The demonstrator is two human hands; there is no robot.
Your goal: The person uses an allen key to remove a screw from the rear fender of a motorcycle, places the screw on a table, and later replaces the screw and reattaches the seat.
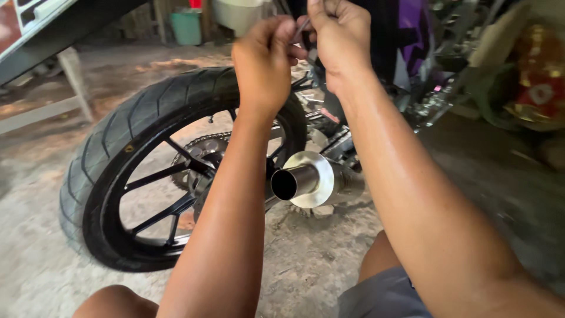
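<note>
Both hands work high above the rear wheel (147, 176): left hand (262, 65) and right hand (341, 38) pinch a thin metal tool (300, 28); keeping wrists steady suits such small work.

This is a rough motorcycle repair yard. A motorcycle's rear wheel (141, 176) stands on stained concrete floor (318, 259). Behind the wheel a green bucket (186, 26) sits by wooden posts.

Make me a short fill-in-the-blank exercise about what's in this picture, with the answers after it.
1. Both hands, left hand and right hand, are raised above the rear ____.
2. The exhaust pipe is ____ in colour.
3. The bucket far behind is ____.
Answers: wheel; silver; green
</note>
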